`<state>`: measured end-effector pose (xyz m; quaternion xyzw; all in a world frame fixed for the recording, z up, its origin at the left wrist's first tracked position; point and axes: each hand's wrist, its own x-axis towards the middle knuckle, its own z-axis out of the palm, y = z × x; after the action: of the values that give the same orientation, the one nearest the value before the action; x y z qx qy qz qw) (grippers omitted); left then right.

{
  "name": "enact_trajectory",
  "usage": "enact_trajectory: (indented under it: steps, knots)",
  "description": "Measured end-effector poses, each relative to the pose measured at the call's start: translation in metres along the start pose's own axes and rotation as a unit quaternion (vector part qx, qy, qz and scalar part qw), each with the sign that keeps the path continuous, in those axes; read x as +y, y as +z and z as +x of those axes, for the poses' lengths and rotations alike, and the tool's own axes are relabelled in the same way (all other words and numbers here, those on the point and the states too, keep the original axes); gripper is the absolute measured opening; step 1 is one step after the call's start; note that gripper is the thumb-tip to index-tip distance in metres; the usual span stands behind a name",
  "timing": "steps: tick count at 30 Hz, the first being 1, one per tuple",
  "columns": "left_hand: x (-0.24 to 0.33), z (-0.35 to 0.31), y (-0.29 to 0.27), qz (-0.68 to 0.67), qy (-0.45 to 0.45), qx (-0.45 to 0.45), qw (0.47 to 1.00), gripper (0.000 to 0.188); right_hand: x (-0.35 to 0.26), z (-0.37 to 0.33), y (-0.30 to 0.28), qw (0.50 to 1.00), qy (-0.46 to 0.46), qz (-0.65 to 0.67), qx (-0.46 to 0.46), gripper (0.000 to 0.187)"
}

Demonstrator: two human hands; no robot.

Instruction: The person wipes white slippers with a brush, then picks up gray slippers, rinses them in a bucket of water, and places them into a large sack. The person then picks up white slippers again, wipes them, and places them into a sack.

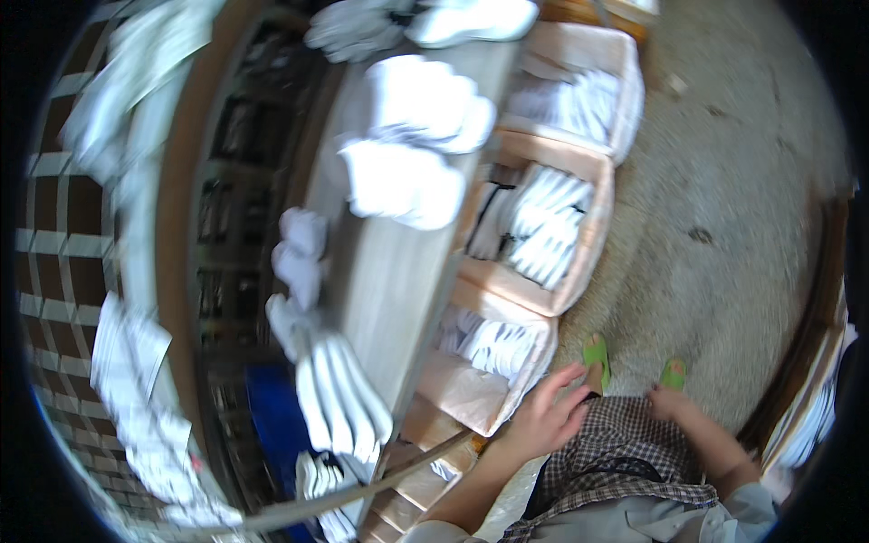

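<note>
My left hand (546,416) hangs beside my left thigh with its fingers spread and nothing in it, close to the near corner of a cardboard box (471,394) of white folded items. My right hand (665,401) rests against my checked garment (615,452), mostly hidden, and holds nothing that I can see. My feet in green sandals (596,355) stand on the speckled floor. A long wooden table (389,271) to my left carries stacks of white socks (403,185).
Three open cardboard boxes (579,244) of white items stand in a row on the floor along the table's right side. More white sock bundles (339,398) lie at the table's near end. A brick wall (54,244) is far left, wooden furniture (815,308) at right.
</note>
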<state>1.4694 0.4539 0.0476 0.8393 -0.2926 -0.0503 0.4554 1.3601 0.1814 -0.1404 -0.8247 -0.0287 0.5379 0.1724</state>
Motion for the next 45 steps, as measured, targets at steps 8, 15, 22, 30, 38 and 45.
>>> enact_trajectory:
  steps: [8, 15, 22, 30, 38, 45]
  knots:
    - [0.023, -0.112, -0.274, 0.023, -0.065, 0.545, 0.836, 0.05, 0.084, -0.062, 0.026, 0.971, 0.239, 0.013, 0.003, 0.049]
    - [-0.172, -0.239, -0.428, -0.037, -0.35, 0.634, 0.689, 0.064, 0.077, -0.065, -0.017, 0.947, 0.254, 0.108, 0.164, 0.041]
    - [-0.372, -0.291, -0.495, -0.132, -0.525, 0.558, 0.629, 0.077, -0.064, -0.05, -0.025, 0.951, 0.11, 0.186, 0.222, 0.038]
    - [-0.394, -0.322, -0.51, 0.293, -0.298, 0.282, 0.864, 0.051, -0.114, -0.044, 0.003, 0.986, 0.046, 0.109, 0.113, 0.04]
    - [-0.278, -0.247, -0.497, -0.169, -0.456, 0.365, 0.794, 0.062, -0.058, -0.059, -0.001, 0.973, 0.133, 0.102, 0.161, 0.041]
    - [-0.268, -0.251, -0.483, 0.199, -0.353, 0.333, 0.851, 0.048, -0.012, -0.085, 0.018, 0.96, 0.184, 0.094, 0.19, 0.043]
